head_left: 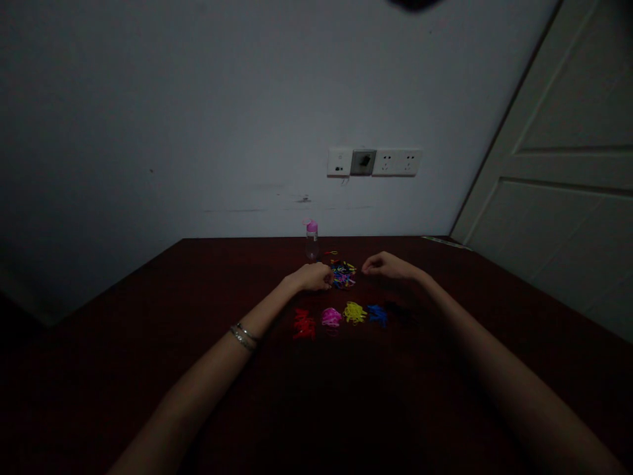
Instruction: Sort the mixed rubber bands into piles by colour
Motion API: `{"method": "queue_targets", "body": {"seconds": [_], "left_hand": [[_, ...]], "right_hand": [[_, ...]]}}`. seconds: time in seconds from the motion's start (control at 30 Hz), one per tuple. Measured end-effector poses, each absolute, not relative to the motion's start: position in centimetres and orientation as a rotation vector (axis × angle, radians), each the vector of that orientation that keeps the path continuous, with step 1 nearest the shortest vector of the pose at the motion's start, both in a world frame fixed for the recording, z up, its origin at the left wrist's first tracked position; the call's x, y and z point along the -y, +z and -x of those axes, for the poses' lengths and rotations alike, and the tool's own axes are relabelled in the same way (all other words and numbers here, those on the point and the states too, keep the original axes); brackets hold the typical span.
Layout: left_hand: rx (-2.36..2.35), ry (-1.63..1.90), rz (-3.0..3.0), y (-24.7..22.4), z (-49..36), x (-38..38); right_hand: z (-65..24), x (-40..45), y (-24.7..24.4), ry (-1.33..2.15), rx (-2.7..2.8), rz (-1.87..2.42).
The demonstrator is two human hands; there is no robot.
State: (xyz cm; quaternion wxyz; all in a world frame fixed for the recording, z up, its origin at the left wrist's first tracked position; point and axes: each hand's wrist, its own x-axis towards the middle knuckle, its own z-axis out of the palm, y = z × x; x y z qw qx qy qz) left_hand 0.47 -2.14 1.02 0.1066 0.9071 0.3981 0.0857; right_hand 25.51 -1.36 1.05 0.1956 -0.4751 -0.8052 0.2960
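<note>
A mixed pile of small coloured elastic bands (343, 276) lies on the dark red table between my hands. My left hand (314, 276) is closed at the pile's left edge, fingers curled down against it; whatever they pinch is hidden. Just right of the pile, my right hand (386, 265) holds its fingertips together, too small and dim to show anything in them. Nearer to me sit single-colour heaps in a row: red bands (303, 324), pink bands (331, 317), yellow bands (355, 313) and blue bands (378, 315). A dark patch right of the blue heap is hard to make out.
A clear bottle with a pink cap (312, 240) stands behind the pile. Beside it lies a small red and yellow looped item (331, 253). The wall with its sockets (395, 162) borders the table (237, 264) at the back, and a pale door (558, 198) rises at right.
</note>
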Motion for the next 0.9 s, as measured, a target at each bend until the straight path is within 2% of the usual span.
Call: {"method": "queue_targets", "body": {"seconds": [0.27,0.43,0.63,0.9], "left_hand": [[-1.101,0.296,-2.68,0.8,-0.6,1.9],[-0.922,0.444,-2.454,2.2,-0.7,2.4],[-0.81,0.467,-2.282,3.9,-1.7,3.9],[-0.678,0.283,-2.175,3.0,-3.1,5.0]], "right_hand": [[-25.7,1.3,0.8,0.865,2.217,1.341],[-25.8,1.3,1.0,0.841,2.234,1.346],[-25.6,1.4,0.8,0.907,2.251,1.379],[-25.3,1.6,0.3,0.907,2.303,1.35]]}}
